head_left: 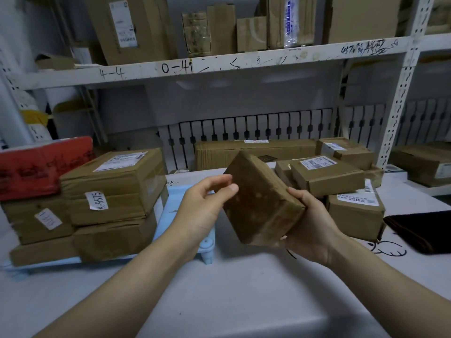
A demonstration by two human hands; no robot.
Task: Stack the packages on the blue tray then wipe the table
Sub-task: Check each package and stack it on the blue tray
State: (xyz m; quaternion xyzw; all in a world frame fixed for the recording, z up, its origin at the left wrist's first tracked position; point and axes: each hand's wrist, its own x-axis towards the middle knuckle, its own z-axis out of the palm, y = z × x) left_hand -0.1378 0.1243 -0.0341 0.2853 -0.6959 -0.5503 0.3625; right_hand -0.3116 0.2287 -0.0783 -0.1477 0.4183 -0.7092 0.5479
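I hold a brown taped cardboard package (258, 201) tilted in the air above the white table (231, 289). My right hand (310, 228) grips its lower right corner from beneath. My left hand (207, 203) touches its left edge with thumb and fingertips. To the left stands the light blue tray (180, 198), loaded with several stacked brown packages (114, 191) and a red box (41, 164). More packages (327, 174) lie on the table at the right, behind my right hand.
A dark folded cloth (424, 230) lies at the table's right edge. A white metal shelf (219, 67) full of cardboard boxes runs across the back, with an upright post (400, 93) at the right. A long flat box (253, 150) lies against the back.
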